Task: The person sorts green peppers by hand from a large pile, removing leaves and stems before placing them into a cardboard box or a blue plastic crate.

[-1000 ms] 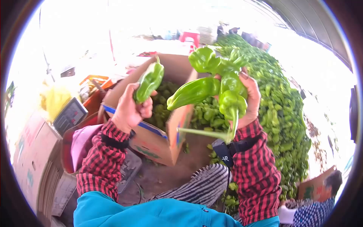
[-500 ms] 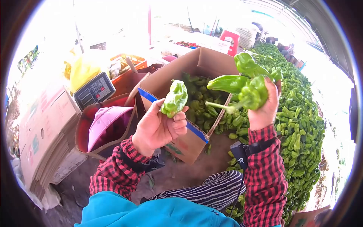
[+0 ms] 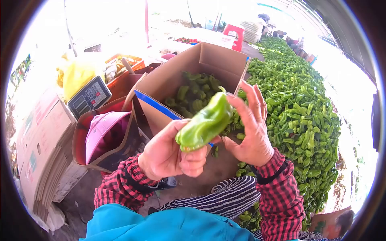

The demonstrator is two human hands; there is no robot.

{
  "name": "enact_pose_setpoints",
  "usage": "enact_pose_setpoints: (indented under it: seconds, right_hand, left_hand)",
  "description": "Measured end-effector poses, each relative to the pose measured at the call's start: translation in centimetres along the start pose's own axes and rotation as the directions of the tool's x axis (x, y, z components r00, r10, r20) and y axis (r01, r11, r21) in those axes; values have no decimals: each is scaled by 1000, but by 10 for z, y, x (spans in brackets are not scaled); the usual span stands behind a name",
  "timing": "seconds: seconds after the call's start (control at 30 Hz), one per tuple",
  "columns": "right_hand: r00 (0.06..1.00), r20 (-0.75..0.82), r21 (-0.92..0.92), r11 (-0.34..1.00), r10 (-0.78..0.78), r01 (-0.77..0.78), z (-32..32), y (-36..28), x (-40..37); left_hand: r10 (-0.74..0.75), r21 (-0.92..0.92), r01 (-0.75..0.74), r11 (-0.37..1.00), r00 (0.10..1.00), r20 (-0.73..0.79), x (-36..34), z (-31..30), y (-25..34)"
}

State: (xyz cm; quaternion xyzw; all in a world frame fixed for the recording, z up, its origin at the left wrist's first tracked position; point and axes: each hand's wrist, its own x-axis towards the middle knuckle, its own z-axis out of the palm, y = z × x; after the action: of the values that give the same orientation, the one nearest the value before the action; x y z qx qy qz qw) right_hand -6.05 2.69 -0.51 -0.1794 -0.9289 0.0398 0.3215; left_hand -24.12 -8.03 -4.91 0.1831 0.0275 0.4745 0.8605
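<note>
Between thumb and curled fingers, my left hand (image 3: pixel 171 150) holds a large green pepper (image 3: pixel 207 120), its stem end pointing up and right. My right hand (image 3: pixel 253 124) is just right of that pepper, fingers apart and nothing gripped in it; its fingertips are close to the stem end. Behind both hands is an open cardboard box (image 3: pixel 161 86) with blue tape on its edge and green peppers (image 3: pixel 193 90) inside. A long heap of green peppers (image 3: pixel 301 136) lies on the ground to the right.
A bag (image 3: pixel 120 150) with a pink cap (image 3: pixel 100 130) stands at left, beside a scale (image 3: pixel 89 97) and an orange crate (image 3: pixel 136 62). Flattened cartons (image 3: pixel 40 152) are stacked far left. A red stool (image 3: pixel 234 35) stands behind the box. People are in the distance.
The several peppers that were in my right hand are gone from it, and it has opened. My left hand has moved right and now holds a longer pepper. The view has shifted slightly.
</note>
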Motion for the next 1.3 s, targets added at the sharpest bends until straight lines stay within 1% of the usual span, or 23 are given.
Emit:
enact_pose_setpoints:
  seconds: [0.03,0.1,0.23,0.3,0.33,0.4,0.57,0.63,0.67,0.7,0.77,0.8,0.83,0.9,0.97,1.0,1.03,1.07,1.1,1.13,1.2,1.27,1.3]
  right_hand:
    - [999,36,-73,997,1,1,-2,-2,-4]
    - [1000,4,-132,991,-27,27,-7,-2,-11]
    - [999,18,-179,983,-33,36,-17,4,-37]
    - [999,-7,-97,994,47,-47,-23,0,-52]
    - [997,-49,-107,992,58,-63,-24,0,-60]
    - [991,-39,-128,983,124,-128,-32,0,-78]
    - [947,-50,-159,934,317,-321,-52,-9,-128]
    - [909,-59,-52,908,412,-415,-67,-19,-157]
    - [878,-48,-79,874,477,-479,-81,-30,-171]
    - [824,-88,-121,815,559,-566,-94,-38,-191]
    - [706,-144,55,718,693,-694,-121,-61,-235]
    - [608,-154,148,626,779,-765,-139,-78,-259]
    - [480,-181,213,511,858,-833,-157,-99,-281]
    - [78,-241,395,171,967,-903,-191,-152,-320]
    - [-56,-368,221,28,928,-975,-216,-205,-364]
    - [-273,-348,243,-195,897,-950,-225,-236,-382]
    - [-288,-388,76,-281,876,-957,-232,-263,-400]
    - [-290,-410,-103,-359,865,-928,-237,-293,-418]
    - [-457,-352,-248,-552,817,-796,-240,-318,-430]
    - [-611,-311,-396,-683,728,-614,-242,-338,-440]
    - [-881,-113,-539,-774,459,-334,-239,-368,-455]
    - [-981,67,-222,-956,183,-194,-234,-384,-465]
    - [-972,124,-187,-957,200,-220,-233,-387,-473]
  left_hand:
    - [-11,-3,11,1000,1000,4,2,0,-5]
    - [-167,-78,176,981,980,106,9,-1,-15]
    - [-259,-110,277,955,954,151,21,-2,-32]
    - [-311,-127,333,934,935,168,28,-2,-39]
    - [-322,-121,341,932,934,154,33,-3,-42]
    - [-355,-116,369,922,926,125,43,-7,-51]
    - [-505,-101,526,844,845,177,67,-17,-76]
    - [-450,-86,465,881,880,150,79,-22,-87]
    - [-455,-84,462,883,886,94,82,-24,-87]
    - [-465,-76,467,881,884,42,87,-29,-85]
    - [-407,-47,406,912,913,-6,99,-39,-87]
    - [-402,-13,402,915,915,0,106,-44,-88]
    - [-391,20,391,920,920,5,113,-51,-88]
    - [-393,38,393,919,919,-25,127,-63,-93]
    - [-409,54,409,911,912,-21,143,-76,-98]
    - [-408,66,409,910,912,-24,150,-83,-100]
    - [-451,59,451,891,892,-10,158,-87,-102]
    - [-441,52,442,896,897,-17,165,-89,-103]
    - [-423,44,424,905,906,-27,172,-92,-105]
    - [-429,47,427,903,903,25,180,-98,-107]
    - [-436,60,433,899,900,31,191,-100,-110]
    - [-422,82,419,904,906,33,197,-100,-114]
    - [-406,87,403,911,914,17,200,-98,-118]
